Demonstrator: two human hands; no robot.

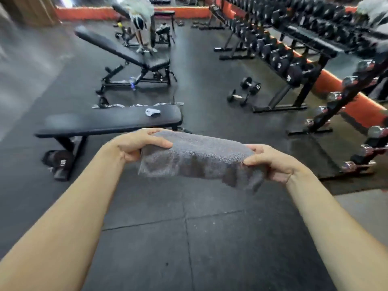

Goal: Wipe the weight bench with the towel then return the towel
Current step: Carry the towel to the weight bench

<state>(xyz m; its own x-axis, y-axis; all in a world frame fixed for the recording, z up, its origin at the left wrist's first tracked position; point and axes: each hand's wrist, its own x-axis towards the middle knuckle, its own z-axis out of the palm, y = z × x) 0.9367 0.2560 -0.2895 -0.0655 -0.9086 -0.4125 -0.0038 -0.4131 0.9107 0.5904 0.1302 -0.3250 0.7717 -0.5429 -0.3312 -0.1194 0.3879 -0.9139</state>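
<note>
A grey towel point(195, 157) is stretched between both hands in front of me, above the black rubber floor. My left hand point(136, 144) pinches its left end and my right hand point(273, 161) grips its right end. The flat black weight bench point(100, 120) stands just beyond the hands, running left to right. A small white object point(152, 112) lies on the bench pad near its right end. The towel hangs clear of the bench.
An inclined black bench point(126, 53) stands farther back, with a person point(140, 19) bent over behind it. Long dumbbell racks point(294, 49) run along the right. Loose dumbbells point(244, 90) lie on the floor, and another dumbbell point(59, 162) sits under the flat bench's left end.
</note>
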